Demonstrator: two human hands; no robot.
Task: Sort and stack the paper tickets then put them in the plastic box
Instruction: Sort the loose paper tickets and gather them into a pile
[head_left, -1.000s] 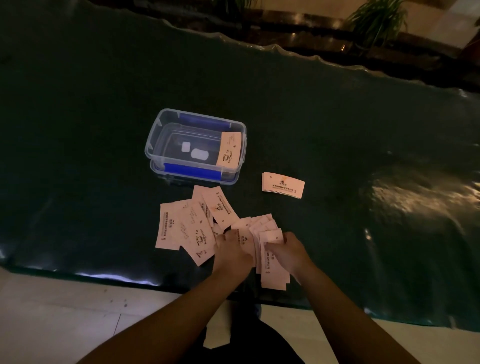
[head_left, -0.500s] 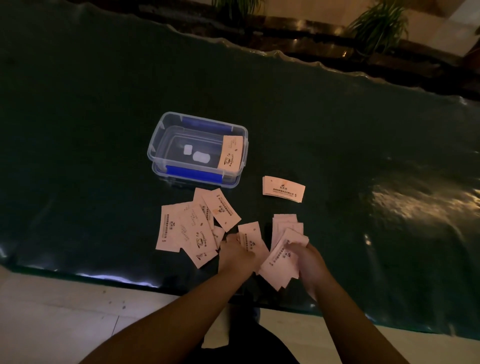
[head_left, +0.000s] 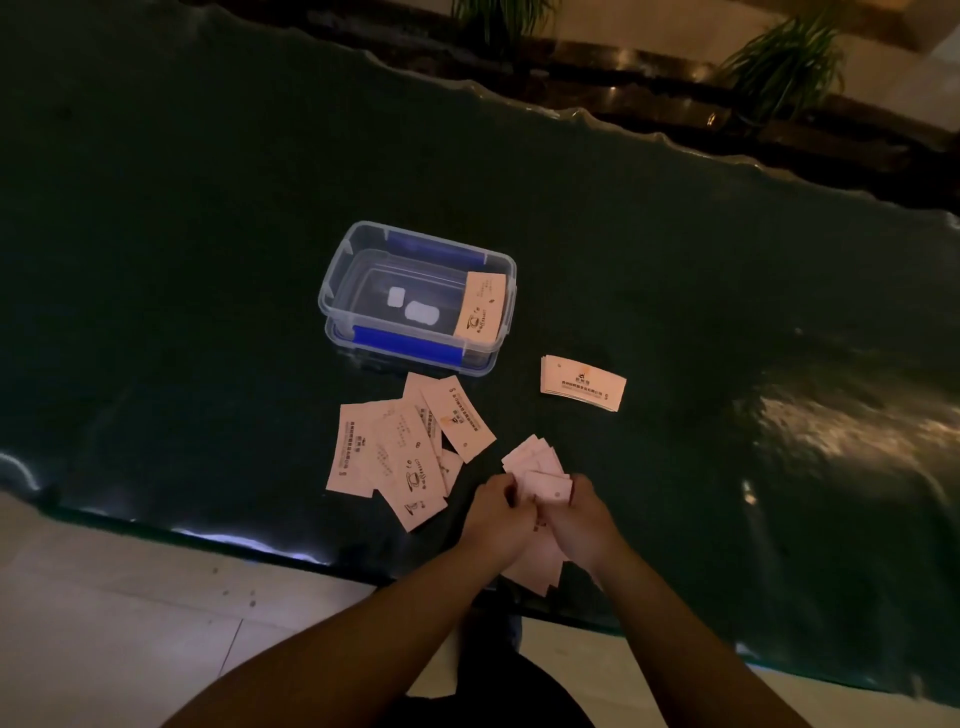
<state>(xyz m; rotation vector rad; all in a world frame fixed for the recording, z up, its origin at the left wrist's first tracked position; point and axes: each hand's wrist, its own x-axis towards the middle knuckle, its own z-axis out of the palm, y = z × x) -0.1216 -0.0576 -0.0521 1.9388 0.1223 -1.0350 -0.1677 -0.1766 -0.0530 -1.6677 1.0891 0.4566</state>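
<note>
My left hand (head_left: 496, 517) and my right hand (head_left: 584, 519) sit side by side near the table's front edge, both closed on a bunch of pale pink paper tickets (head_left: 537, 475) that fans out above and below the fingers. Several loose tickets (head_left: 400, 452) lie overlapping on the dark table to the left of my hands. A neat small stack of tickets (head_left: 582, 383) rests to the right of the clear plastic box (head_left: 337, 291). The box has blue clips and stands open, with one stack of tickets (head_left: 480, 310) leaning against its right inner wall.
The dark green table (head_left: 208, 234) has a glossy wavy edge at the back and a front edge just below my hands. Potted plants (head_left: 784, 62) stand beyond the table. Pale floor tiles (head_left: 130, 623) lie in front.
My hands have come together and gathered the spread tickets into one tighter bunch. The loose tickets, the side stack and the box stay where they were.
</note>
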